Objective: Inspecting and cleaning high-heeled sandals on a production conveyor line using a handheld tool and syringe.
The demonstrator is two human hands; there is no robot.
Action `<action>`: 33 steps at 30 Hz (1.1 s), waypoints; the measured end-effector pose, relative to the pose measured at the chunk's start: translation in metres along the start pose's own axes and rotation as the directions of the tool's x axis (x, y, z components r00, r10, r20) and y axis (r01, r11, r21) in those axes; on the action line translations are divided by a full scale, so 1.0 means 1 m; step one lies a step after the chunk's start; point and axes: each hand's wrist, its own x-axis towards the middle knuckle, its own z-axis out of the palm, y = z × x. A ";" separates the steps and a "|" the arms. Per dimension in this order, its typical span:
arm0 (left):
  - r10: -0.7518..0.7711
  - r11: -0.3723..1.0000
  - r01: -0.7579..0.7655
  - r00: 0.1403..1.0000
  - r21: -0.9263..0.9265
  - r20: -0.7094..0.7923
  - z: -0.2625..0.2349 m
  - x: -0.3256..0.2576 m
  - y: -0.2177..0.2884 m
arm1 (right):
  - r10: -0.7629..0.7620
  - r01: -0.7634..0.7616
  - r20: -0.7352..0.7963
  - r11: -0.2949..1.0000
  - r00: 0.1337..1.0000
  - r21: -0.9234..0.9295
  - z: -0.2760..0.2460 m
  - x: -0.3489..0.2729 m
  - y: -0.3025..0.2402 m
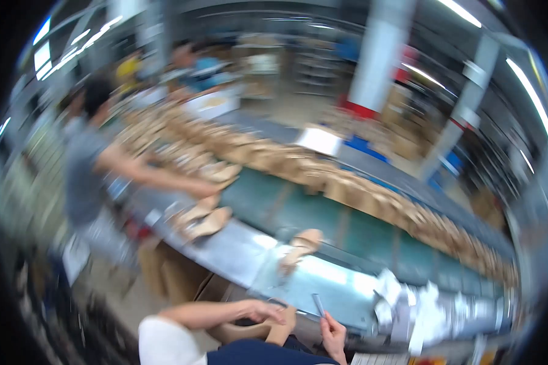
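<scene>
Near the lower edge, my left hand [265, 311] reaches in from the left, its fingers closed on a tan sandal [279, 331] in front of my body. Blur hides the details of that sandal. My right hand [333, 334] pinches a thin, grey, flat-looking tool [318, 305] that points up and away; its kind cannot be made out. Just beyond both hands, a single tan sandal [307, 240] lies on the metal bench top [262, 243]. Farther left on the same bench lie a few more tan sandals [207, 223].
Past the bench runs a green conveyor belt [310, 210], with a long row of tan shoes [347, 185] along its far side. Crumpled white paper [423, 310] lies on the right. At the left, a person in grey [85, 164] reaches toward the sandals. A cardboard box [170, 267] stands below the bench.
</scene>
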 end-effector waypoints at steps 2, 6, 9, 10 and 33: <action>-0.038 0.995 0.055 0.982 -0.086 0.186 -0.004 0.012 -0.005 | -0.048 0.045 -0.022 0.992 0.999 -0.114 -0.004 -0.014 -0.005; -0.223 0.971 0.237 0.947 -0.035 0.233 -0.005 0.027 0.029 | -0.028 0.021 -0.101 0.998 0.995 -0.063 -0.008 -0.011 -0.016; -0.351 0.935 0.329 0.908 0.131 0.229 0.027 0.060 0.069 | 0.009 -0.013 -0.160 1.000 0.987 -0.022 -0.027 -0.034 -0.023; -0.359 0.931 0.329 0.906 0.162 0.223 0.039 0.067 0.072 | 0.028 -0.031 -0.176 0.999 0.984 -0.012 -0.032 -0.044 -0.022; 0.085 0.917 -0.208 0.936 0.341 0.343 0.145 0.137 0.081 | 0.108 -0.026 -0.703 0.992 0.703 0.127 -0.029 -0.094 -0.001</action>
